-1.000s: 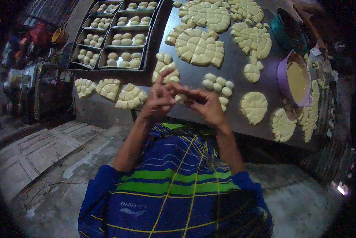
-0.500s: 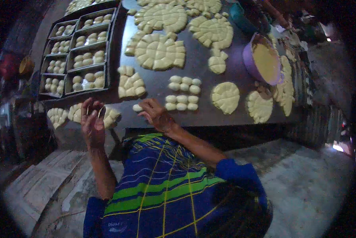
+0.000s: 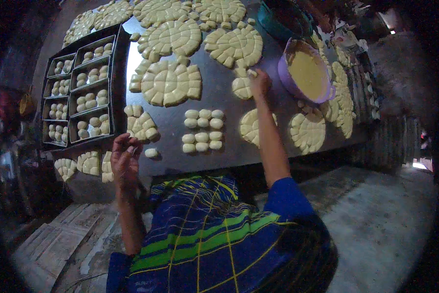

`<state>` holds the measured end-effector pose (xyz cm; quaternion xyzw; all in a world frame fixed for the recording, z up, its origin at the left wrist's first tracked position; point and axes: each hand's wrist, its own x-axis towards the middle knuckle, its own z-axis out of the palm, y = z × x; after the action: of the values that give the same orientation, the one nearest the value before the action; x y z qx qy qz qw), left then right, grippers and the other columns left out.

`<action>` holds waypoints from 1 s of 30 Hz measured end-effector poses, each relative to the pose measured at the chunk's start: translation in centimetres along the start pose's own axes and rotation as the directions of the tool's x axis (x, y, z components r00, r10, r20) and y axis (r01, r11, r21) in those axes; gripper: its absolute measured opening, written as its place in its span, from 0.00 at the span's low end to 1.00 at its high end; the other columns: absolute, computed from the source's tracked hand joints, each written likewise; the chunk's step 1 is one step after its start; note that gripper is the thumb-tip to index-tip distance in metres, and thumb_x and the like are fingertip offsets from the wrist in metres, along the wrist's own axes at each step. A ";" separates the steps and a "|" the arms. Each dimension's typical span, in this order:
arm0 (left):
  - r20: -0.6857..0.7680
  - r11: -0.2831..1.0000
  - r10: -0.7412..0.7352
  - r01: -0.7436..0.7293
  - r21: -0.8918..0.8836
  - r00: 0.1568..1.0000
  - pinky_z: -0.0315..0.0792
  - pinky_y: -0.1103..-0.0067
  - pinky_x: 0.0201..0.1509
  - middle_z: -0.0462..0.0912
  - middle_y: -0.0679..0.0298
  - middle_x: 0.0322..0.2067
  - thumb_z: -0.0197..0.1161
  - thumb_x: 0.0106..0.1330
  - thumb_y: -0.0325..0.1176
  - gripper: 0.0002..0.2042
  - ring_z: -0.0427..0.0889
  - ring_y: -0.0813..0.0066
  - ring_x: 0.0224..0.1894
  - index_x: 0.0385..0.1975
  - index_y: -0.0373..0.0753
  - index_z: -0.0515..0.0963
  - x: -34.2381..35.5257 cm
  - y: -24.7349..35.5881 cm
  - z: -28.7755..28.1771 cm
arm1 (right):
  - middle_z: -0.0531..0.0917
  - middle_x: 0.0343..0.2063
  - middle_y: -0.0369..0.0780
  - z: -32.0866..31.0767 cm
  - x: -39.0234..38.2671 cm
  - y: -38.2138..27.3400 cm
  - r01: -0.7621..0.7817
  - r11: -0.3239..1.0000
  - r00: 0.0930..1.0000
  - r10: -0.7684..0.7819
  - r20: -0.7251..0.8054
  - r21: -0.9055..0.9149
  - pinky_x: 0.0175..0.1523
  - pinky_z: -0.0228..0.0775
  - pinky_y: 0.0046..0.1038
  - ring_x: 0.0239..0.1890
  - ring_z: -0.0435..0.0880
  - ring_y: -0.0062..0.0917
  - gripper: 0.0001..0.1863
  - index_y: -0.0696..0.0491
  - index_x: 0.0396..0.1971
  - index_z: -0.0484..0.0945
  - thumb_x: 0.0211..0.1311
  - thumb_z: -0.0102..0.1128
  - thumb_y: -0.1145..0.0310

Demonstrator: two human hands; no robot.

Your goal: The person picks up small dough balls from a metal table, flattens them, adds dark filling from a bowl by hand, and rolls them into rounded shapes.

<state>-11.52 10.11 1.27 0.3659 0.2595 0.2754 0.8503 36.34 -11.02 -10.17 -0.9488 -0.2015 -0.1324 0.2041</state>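
Observation:
My right hand reaches across the dark metal table, fingers closed on a small pale dough piece at a scored dough patch beside the purple basin. My left hand is raised at the table's near edge, fingers half curled and apart with nothing visible in them, near a segmented dough slab. A lone dough ball lies to its right. Two groups of oval dough balls sit in rows mid-table. A round scored dough is partly behind my right forearm.
Metal trays of dough balls stand at the left. Large scored dough slabs cover the far table. The purple basin holds yellowish contents; a teal basin is behind it. More dough lies at the right.
My hands have parted: the right one has moved forward and right toward the purple basin. A lone ball now lies on the near table, and the rows mid-table look fuller.

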 end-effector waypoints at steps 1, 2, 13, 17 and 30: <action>0.001 1.000 0.009 -0.009 -0.011 1.000 0.69 0.73 0.60 0.74 0.62 0.47 0.60 0.61 0.23 0.20 0.75 0.70 0.51 0.55 0.38 0.68 0.1 -0.3 0.8 | 0.86 0.31 0.47 0.2 0.4 -0.5 -0.023 0.997 0.996 0.029 0.082 -0.076 0.43 0.75 0.38 0.36 0.85 0.43 0.13 0.55 0.33 0.85 0.47 0.71 0.65; 0.003 1.000 0.018 -0.018 -0.023 1.000 0.69 0.72 0.61 0.75 0.62 0.46 0.60 0.61 0.23 0.20 0.76 0.69 0.51 0.54 0.38 0.69 0.3 -0.7 1.7 | 0.84 0.32 0.50 0.1 0.7 -0.7 -0.050 0.998 0.994 0.047 0.095 0.032 0.44 0.75 0.39 0.37 0.84 0.44 0.13 0.55 0.32 0.84 0.48 0.71 0.64; 0.032 0.974 -0.019 0.011 0.228 0.999 0.70 0.69 0.60 0.78 0.59 0.44 0.56 0.67 0.28 0.13 0.78 0.68 0.50 0.50 0.35 0.71 2.0 -5.8 12.9 | 0.80 0.44 0.40 -12.2 0.2 -1.6 -0.178 0.062 0.981 0.093 0.172 0.982 0.54 0.72 0.26 0.47 0.79 0.24 0.14 0.60 0.49 0.76 0.65 0.58 0.73; 0.106 0.900 0.111 -0.145 0.412 0.988 0.66 0.68 0.63 0.77 0.54 0.50 0.48 0.73 0.41 0.18 0.75 0.64 0.56 0.53 0.34 0.69 4.0 -7.5 21.6 | 0.81 0.44 0.40 -16.5 -8.6 -6.4 -0.394 0.015 0.897 -0.213 0.388 0.919 0.53 0.74 0.27 0.47 0.80 0.23 0.16 0.59 0.52 0.75 0.65 0.59 0.72; 0.280 0.609 0.466 -0.534 0.586 0.839 0.66 0.68 0.60 0.79 0.53 0.49 0.51 0.69 0.38 0.17 0.76 0.61 0.55 0.50 0.33 0.74 5.4 -12.9 30.9 | 0.83 0.41 0.42 -20.9 -10.2 -3.6 -0.605 -0.099 0.792 -0.178 0.584 0.790 0.50 0.78 0.31 0.43 0.84 0.29 0.17 0.62 0.49 0.77 0.59 0.60 0.76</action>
<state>15.83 -8.61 8.60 0.7052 0.1827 0.3769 0.5721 22.22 -20.58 6.09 -0.5065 -0.1095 0.3568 0.7772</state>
